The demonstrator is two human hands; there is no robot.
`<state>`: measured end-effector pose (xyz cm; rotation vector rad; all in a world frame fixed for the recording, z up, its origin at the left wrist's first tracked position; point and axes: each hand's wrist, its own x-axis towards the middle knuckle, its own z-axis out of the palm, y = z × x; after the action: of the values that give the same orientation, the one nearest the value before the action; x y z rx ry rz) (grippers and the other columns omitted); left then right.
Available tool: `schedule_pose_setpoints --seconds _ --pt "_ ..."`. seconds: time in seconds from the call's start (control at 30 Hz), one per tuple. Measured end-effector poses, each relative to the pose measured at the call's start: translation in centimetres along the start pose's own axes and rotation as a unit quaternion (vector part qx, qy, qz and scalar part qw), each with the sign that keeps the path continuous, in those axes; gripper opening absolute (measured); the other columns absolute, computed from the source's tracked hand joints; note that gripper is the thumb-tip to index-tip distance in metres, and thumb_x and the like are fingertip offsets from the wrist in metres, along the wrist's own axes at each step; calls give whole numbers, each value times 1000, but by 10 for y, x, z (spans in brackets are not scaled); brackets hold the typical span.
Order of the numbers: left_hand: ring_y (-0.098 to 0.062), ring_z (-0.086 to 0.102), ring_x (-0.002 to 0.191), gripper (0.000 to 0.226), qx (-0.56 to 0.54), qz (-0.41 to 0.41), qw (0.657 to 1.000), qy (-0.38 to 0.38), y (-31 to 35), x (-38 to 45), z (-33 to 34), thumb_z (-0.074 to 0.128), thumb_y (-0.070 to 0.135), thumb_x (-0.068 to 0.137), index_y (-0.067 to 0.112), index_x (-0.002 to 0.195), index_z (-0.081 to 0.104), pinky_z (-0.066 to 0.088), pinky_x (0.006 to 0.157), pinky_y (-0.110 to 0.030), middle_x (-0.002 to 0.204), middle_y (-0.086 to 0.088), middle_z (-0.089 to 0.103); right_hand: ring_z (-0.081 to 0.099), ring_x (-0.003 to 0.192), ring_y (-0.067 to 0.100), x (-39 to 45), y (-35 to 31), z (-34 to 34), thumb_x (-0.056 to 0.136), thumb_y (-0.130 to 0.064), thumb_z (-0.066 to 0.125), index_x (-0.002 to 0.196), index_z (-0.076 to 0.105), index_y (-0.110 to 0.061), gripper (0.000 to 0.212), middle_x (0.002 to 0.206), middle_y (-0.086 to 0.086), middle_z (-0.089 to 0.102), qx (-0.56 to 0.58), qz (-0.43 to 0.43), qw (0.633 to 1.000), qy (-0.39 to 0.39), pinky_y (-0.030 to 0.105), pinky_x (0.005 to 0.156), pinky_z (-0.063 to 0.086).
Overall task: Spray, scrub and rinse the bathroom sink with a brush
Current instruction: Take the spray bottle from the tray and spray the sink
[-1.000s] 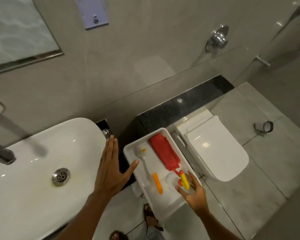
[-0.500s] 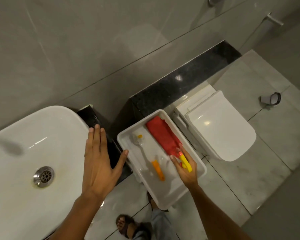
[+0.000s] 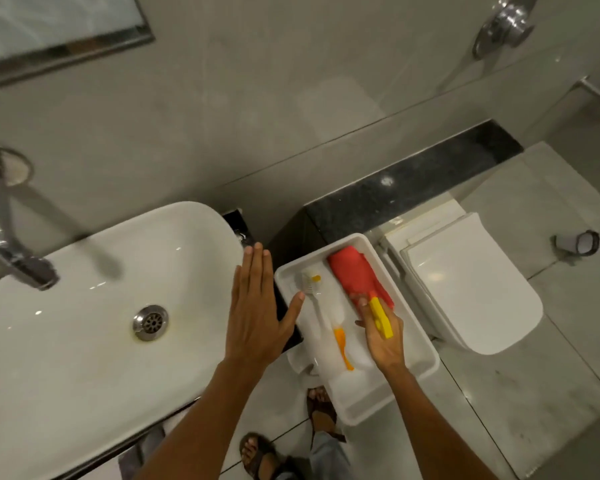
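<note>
The white sink (image 3: 84,323) fills the lower left, with a metal drain (image 3: 150,322) and a chrome tap (image 3: 11,251) over it. Right of it stands a white tray (image 3: 420,368). In the tray lie a white brush with an orange handle (image 3: 329,323) and a folded red cloth (image 3: 355,275). My right hand (image 3: 381,337) is inside the tray, closed around a spray bottle whose yellow trigger head (image 3: 380,317) sticks out above the fingers. My left hand (image 3: 257,306) is flat with fingers apart at the sink's right rim, holding nothing.
A white toilet (image 3: 465,289) with its lid down stands right of the tray, behind it a black stone ledge (image 3: 413,188). A mirror edge (image 3: 63,32) is at the top left. My sandalled feet (image 3: 257,455) show on the tiled floor.
My right hand has closed around the spray bottle's yellow head in the tray. The view has tilted back up, so the tap and mirror show again. My left hand stays flat by the sink.
</note>
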<state>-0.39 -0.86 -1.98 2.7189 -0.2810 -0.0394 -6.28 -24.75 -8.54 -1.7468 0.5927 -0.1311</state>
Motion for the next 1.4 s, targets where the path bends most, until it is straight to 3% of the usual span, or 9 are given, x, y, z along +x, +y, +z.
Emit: schedule_pose_setpoints --seconds 0.17,0.4,0.53,0.63,0.87,1.07,1.2,1.33,1.4 --pt "-21 2 168 93 -20 -1 1000 12 2 -11 -24 44 69 104 13 172 14 7 136 -44 181 -4 5 79 101 21 -15 -52 18 105 -33 65 117 78 -25 19 104 -1 80 103 2 994 19 41 73 68" --pt "-17 4 169 89 -66 -69 994 51 -56 -65 -93 32 70 105 14 173 14 8 137 -44 182 -1 8 73 96 44 -66 -143 59 103 -50 58 90 70 -4 49 91 21 74 143 -14 989 -31 59 93 60" --pt "-19 10 168 90 -61 -138 985 84 -123 -110 -119 30 71 104 9 170 26 18 135 -49 181 -4 16 74 96 21 -105 -194 91 102 -52 57 74 72 -24 43 87 -1 76 139 0 980 -140 43 101 55" --pt "-22 9 168 97 -58 -213 970 103 -169 -141 -132 23 77 101 11 172 19 9 137 -47 181 -6 15 74 106 5 -143 -208 114 100 -62 53 83 76 -27 45 105 -4 83 91 38 965 -242 36 87 46" --pt "-24 7 169 109 -112 -313 932 146 -238 -167 -153 10 90 94 16 173 9 3 136 -44 182 -4 9 72 101 43 -231 -201 184 104 -54 55 67 69 -27 48 81 13 76 90 113 923 -356 48 110 53" --pt "-19 0 168 107 -161 -313 923 158 -245 -177 -148 5 91 91 23 174 3 -12 133 -37 182 3 4 79 83 31 -267 -194 223 102 -67 46 71 56 -10 65 77 29 72 40 206 921 -329 36 87 60" --pt "-14 2 169 108 -166 -306 920 181 -243 -175 -150 6 89 92 18 173 6 -10 135 -38 182 1 6 49 44 14 -267 -196 236 103 -60 51 80 48 -11 54 54 3 47 23 224 936 -270 31 50 54" --pt "-17 4 169 112 -164 -297 922 188 -244 -177 -148 5 91 90 17 173 9 -7 136 -41 182 0 10 64 53 24 -249 -201 238 101 -59 57 88 52 -10 51 63 11 63 93 257 932 -236 45 71 63" --pt "-18 6 169 113 -155 -296 924 188 -245 -176 -146 6 92 90 16 173 11 -5 136 -42 182 -1 12 81 78 33 -237 -204 234 100 -61 57 96 56 -8 53 86 20 80 142 289 915 -241 50 86 63"
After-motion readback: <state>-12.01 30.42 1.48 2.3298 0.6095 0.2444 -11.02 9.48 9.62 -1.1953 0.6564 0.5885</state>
